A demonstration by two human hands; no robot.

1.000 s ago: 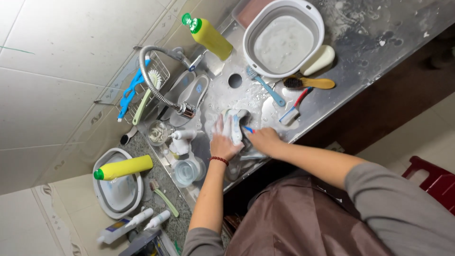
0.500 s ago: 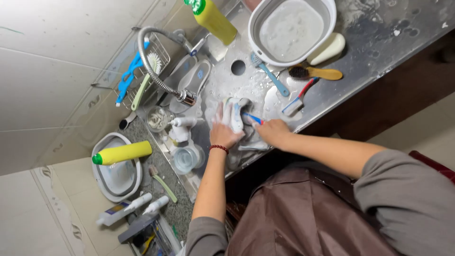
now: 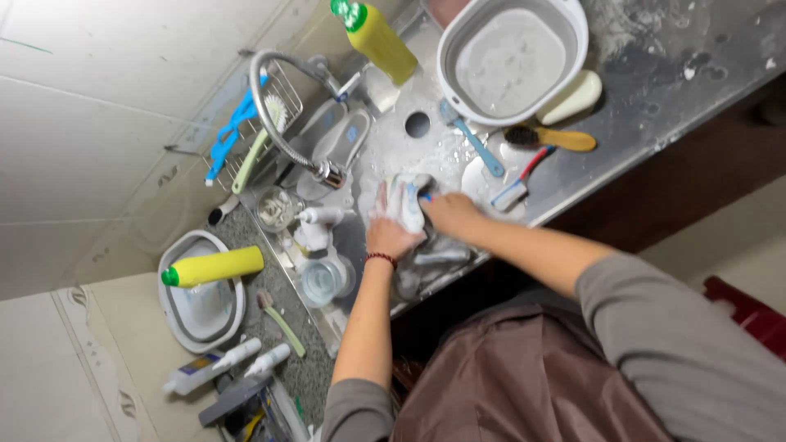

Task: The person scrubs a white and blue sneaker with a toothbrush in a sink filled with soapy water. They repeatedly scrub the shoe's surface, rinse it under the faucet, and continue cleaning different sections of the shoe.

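My left hand (image 3: 391,233), with a red bracelet at the wrist, grips a white, soapy shoe-like item (image 3: 404,199) and presses it down in the wet metal sink (image 3: 385,164). My right hand (image 3: 449,214) lies against the same item from the right and holds a small blue-tipped brush (image 3: 426,196) to it. Most of the brush is hidden in the fist. Both hands meet below the curved tap (image 3: 282,106).
A grey basin (image 3: 573,33) of water, a yellow bottle (image 3: 381,37), a blue brush (image 3: 471,139), a wooden brush (image 3: 548,137) and a red-handled brush (image 3: 520,184) lie on the foamy counter. Grey slippers (image 3: 336,143), a wire rack (image 3: 262,123), a glass (image 3: 319,282) and a second yellow bottle (image 3: 213,266) sit left.
The view has drifted, so the sink sits higher and closer. Both hands stay on the white item, the right one shifting slightly over it.
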